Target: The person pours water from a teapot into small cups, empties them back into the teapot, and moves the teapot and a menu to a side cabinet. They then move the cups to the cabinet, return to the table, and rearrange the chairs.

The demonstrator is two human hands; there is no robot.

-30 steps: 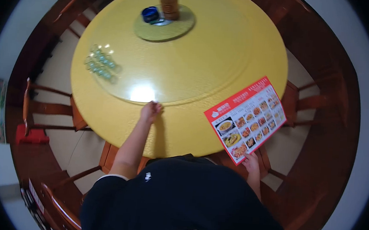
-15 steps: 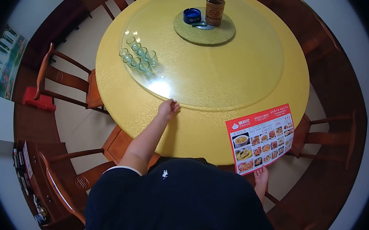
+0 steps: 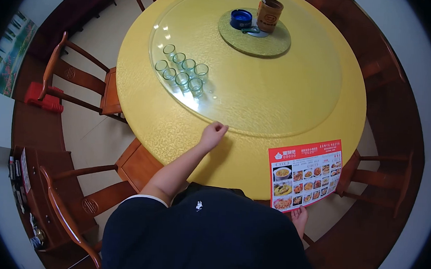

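Observation:
My left hand (image 3: 214, 136) is at the near rim of the round glass turntable (image 3: 257, 102), fingers curled closed against its edge; the fingertips are partly hidden. My right hand (image 3: 299, 219) pinches the lower edge of a red-bordered menu sheet (image 3: 306, 176) with food photos, tilted beside the table's near right edge. Several clear drinking glasses (image 3: 182, 78) stand in two rows on the turntable, to the left of and beyond my left hand.
The turntable rests on a round yellow table (image 3: 138, 94). Farther back, a small round tray (image 3: 251, 47) bears a blue ashtray (image 3: 241, 20) and a brown container (image 3: 269, 16). Wooden chairs (image 3: 86, 83) surround the table. A red stool (image 3: 43, 97) and a side cabinet (image 3: 47, 182) are at left.
My left hand has moved right along the rim, and the glasses have shifted right with it, as if the turntable turned slightly. The whole view has shifted too. The menu stays in my right hand.

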